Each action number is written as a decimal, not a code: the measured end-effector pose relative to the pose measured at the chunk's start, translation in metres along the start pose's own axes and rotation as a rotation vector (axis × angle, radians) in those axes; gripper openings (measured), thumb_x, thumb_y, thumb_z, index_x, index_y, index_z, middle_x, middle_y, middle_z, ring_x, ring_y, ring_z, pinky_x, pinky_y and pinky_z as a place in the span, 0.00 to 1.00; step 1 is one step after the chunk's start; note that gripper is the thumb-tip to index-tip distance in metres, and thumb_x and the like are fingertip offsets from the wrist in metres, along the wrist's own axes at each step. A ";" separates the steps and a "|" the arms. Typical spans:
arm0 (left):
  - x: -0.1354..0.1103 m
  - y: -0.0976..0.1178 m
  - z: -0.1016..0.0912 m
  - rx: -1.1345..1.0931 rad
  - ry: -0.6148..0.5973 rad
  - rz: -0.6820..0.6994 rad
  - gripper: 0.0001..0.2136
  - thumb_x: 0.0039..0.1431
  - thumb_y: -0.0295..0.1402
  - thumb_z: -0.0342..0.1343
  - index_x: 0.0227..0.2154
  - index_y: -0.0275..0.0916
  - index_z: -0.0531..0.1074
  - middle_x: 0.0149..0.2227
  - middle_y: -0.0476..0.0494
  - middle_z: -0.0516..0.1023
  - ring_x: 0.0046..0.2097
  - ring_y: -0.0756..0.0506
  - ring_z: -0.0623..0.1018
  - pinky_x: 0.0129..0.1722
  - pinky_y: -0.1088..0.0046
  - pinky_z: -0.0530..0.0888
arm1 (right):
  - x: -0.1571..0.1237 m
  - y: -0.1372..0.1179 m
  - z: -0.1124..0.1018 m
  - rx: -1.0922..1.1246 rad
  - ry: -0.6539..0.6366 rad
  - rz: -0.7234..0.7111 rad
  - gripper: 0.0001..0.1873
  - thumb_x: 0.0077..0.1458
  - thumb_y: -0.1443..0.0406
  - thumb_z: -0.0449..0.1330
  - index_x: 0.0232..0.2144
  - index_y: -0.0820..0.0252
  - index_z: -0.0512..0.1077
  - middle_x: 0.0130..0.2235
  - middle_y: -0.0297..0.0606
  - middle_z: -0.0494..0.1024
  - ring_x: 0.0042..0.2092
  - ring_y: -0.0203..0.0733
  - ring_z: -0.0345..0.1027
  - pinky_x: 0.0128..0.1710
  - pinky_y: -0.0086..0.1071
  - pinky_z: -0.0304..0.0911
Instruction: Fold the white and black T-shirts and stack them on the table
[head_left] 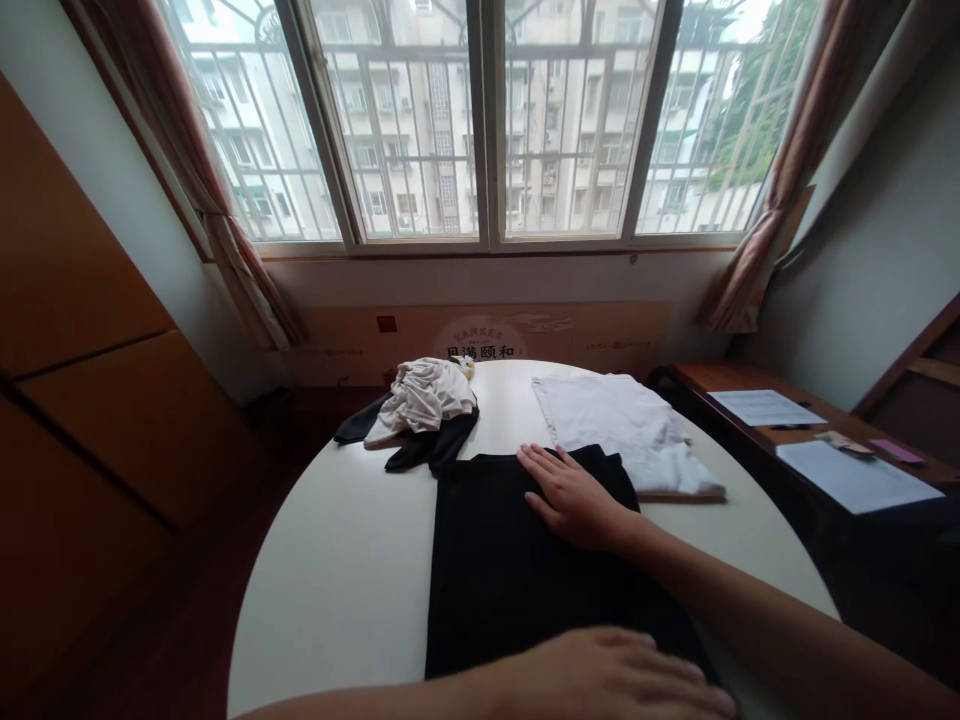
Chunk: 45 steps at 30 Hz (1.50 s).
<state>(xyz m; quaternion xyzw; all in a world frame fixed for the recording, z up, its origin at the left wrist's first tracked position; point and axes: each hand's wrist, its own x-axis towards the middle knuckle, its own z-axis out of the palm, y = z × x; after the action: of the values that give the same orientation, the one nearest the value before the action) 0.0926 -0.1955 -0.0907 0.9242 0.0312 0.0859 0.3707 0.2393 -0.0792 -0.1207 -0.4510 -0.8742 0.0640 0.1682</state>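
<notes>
A black garment [495, 560] lies folded into a long rectangle on the round white table [337, 560]. My right hand [570, 495] rests flat on its far end, fingers stretched out and open. My left hand [607, 675] lies flat on the near end of the same garment, fingers extended, holding nothing. Both palms press down on the cloth.
A stack of folded white clothes [626, 430] sits to the right of the black garment. A crumpled pile of white and black clothes [420, 410] lies at the table's far left. A wooden side desk with papers [847, 470] stands on the right, a wooden cabinet [82, 400] on the left, windows behind.
</notes>
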 end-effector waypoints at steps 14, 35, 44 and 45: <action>-0.074 -0.093 -0.136 0.469 0.283 -0.862 0.27 0.70 0.44 0.47 0.65 0.34 0.67 0.67 0.28 0.72 0.68 0.31 0.70 0.69 0.52 0.61 | -0.053 0.070 -0.019 -0.084 0.093 0.367 0.28 0.65 0.68 0.47 0.63 0.58 0.72 0.63 0.50 0.76 0.69 0.57 0.63 0.71 0.68 0.40; -0.067 -0.080 -0.168 -0.502 0.785 -0.609 0.20 0.45 0.39 0.73 0.42 0.38 0.81 0.40 0.44 0.85 0.43 0.41 0.82 0.44 0.68 0.77 | -0.063 0.080 -0.085 0.976 0.332 0.398 0.19 0.55 0.52 0.70 0.42 0.56 0.75 0.39 0.37 0.82 0.40 0.48 0.78 0.38 0.36 0.73; 0.061 -0.101 -0.249 -0.581 0.891 -0.256 0.15 0.46 0.34 0.72 0.36 0.31 0.80 0.34 0.42 0.83 0.36 0.45 0.82 0.40 0.70 0.76 | -0.020 0.173 -0.190 0.842 0.720 0.486 0.19 0.47 0.61 0.74 0.42 0.57 0.80 0.37 0.40 0.84 0.34 0.47 0.78 0.33 0.36 0.76; 0.074 -0.113 -0.258 -0.588 0.888 -0.243 0.15 0.46 0.34 0.72 0.35 0.30 0.80 0.34 0.42 0.83 0.35 0.45 0.82 0.40 0.70 0.77 | -0.012 0.186 -0.196 0.809 0.749 0.495 0.17 0.47 0.63 0.74 0.41 0.57 0.80 0.37 0.40 0.84 0.34 0.46 0.78 0.32 0.35 0.76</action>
<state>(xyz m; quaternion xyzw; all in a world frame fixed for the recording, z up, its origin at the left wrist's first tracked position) 0.1190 0.0708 0.0243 0.6463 0.2661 0.4293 0.5719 0.4578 0.0124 0.0110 -0.5330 -0.5311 0.2656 0.6027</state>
